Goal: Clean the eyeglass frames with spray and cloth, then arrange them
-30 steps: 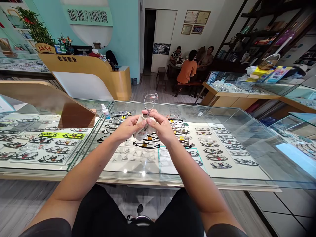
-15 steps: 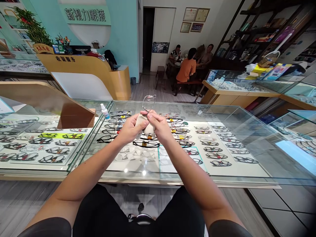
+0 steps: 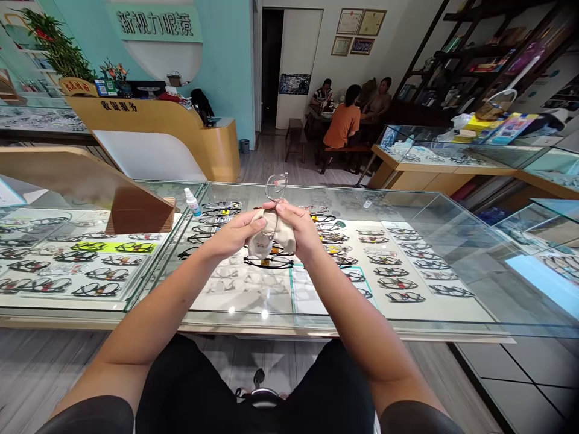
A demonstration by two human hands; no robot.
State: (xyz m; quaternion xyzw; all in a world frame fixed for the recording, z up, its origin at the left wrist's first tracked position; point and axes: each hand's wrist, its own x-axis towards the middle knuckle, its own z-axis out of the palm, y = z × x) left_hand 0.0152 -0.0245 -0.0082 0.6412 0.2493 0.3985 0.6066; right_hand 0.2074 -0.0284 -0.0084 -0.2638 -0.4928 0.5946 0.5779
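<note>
A pair of thin-rimmed eyeglasses point(image 3: 276, 187) is held up above the glass counter, one lens rim standing clear over my fingers. The other half is mostly hidden by a beige cloth point(image 3: 259, 245), which hangs in folds beneath my hands. My left hand point(image 3: 231, 234) is closed on the cloth, thumb pressed on top. Thumb and fingers of my right hand point(image 3: 304, 229) pinch the eyeglasses near the middle, with part of the cloth under them. Both hands are close together.
The glass display counter point(image 3: 253, 304) holds rows of eyeglass frames below my hands. A small spray bottle point(image 3: 193, 202) stands on it at left, near a wooden stand point(image 3: 140, 208). Beyond the counter, several people sit at a table, one in an orange shirt point(image 3: 344, 126).
My hands have moved slightly right and spread a little apart, showing more of the cloth. The eyeglasses have shifted slightly right with them.
</note>
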